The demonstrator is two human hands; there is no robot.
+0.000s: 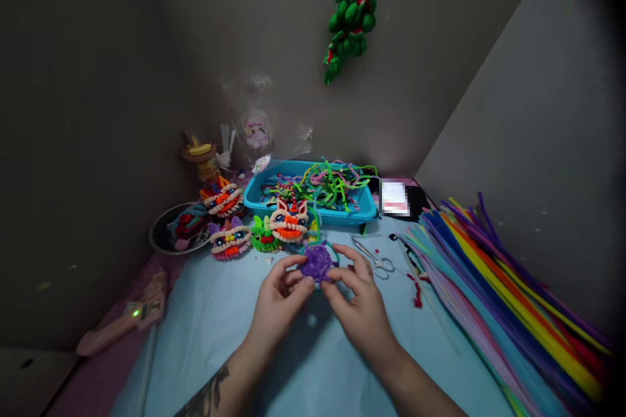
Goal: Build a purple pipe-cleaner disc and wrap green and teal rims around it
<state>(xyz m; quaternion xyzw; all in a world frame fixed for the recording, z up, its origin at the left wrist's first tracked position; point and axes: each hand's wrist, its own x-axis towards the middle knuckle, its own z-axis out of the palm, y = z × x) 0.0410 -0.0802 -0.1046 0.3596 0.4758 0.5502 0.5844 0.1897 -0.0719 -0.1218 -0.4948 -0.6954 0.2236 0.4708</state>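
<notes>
Between both hands, above the middle of the blue-covered table, I hold a round purple piece of coiled pipe cleaner (317, 263). My left hand (285, 290) pinches its left edge with thumb and fingers. On the opposite edge, the thumb and fingers of my right hand (353, 287) are closed on it. A teal pipe cleaner strand (317, 216) rises behind the purple piece and seems to loop round it; whether it is joined cannot be made out. Just beyond stand a white and orange lion-head figure (289, 223), a green one (265, 234) and a purple-eared one (229, 238).
A blue tray (359, 214) of tangled pipe cleaner scraps stands at the back. Scissors (381, 266) lie right of my hands, near a large bundle of coloured pipe cleaners (508, 273). At left are a metal bowl (159, 238) and a pink glue gun (151, 303).
</notes>
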